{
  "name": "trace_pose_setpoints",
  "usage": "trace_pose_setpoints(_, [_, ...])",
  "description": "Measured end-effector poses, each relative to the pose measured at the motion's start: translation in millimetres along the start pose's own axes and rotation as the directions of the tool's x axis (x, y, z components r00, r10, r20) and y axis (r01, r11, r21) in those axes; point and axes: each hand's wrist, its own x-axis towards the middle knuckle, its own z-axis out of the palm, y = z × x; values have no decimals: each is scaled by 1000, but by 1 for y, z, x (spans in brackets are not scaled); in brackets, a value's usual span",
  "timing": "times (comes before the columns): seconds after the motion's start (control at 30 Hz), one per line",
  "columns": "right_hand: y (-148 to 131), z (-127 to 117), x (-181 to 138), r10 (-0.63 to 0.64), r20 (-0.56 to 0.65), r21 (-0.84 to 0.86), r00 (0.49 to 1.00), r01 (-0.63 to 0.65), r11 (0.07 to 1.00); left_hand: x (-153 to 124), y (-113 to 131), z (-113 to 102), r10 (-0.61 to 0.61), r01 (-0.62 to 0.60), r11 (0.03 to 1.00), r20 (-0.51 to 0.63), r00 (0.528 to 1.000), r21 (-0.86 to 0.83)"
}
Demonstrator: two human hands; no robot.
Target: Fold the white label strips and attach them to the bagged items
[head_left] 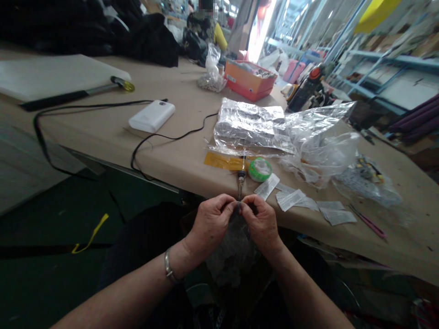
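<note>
My left hand point(213, 222) and my right hand point(261, 224) meet just off the table's front edge, thumbs and forefingers pinched together. Whatever sits between the fingertips is too small and covered to make out. Right beyond them, a slim tool like a soldering iron point(241, 179) lies with its metal tip toward my fingers. Beside it are a round green container point(259, 169) with whitish stuff inside and an amber-coloured sheet point(222, 161). Small printed white slips point(291, 199) are spread to the right, and pink tweezers point(369, 222) lie past them.
Clear plastic packaging point(252, 123) and a bag of small parts point(368, 178) cover the table's right middle. Farther back stands an orange box point(250, 80). A white power bank point(152, 116), a black cord point(178, 137) and a box cutter point(78, 93) are leftward. A person sits behind.
</note>
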Motion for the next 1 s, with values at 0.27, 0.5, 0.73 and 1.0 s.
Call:
trace_pose_setpoints(0.27, [4,-1,1,-21,7,-24,1000,21,999,3,-3,2,19,-19,1000,14,1000,16])
trace_pose_setpoints(0.5, [2,0,3,-18,-6,0,1000,18,1000,6,-5,3,35,-35,999,11,999,39])
trace_pose_setpoints(0.73, [4,2,4,-29,-4,35,1000,29,999,8,-3,4,18,-18,998,5,1000,56])
trace_pose_setpoints(1.0, [-1,-32,-8,-262,-2,-205,965,256,945,-4,-12,-2,-17,14,998,35,999,68])
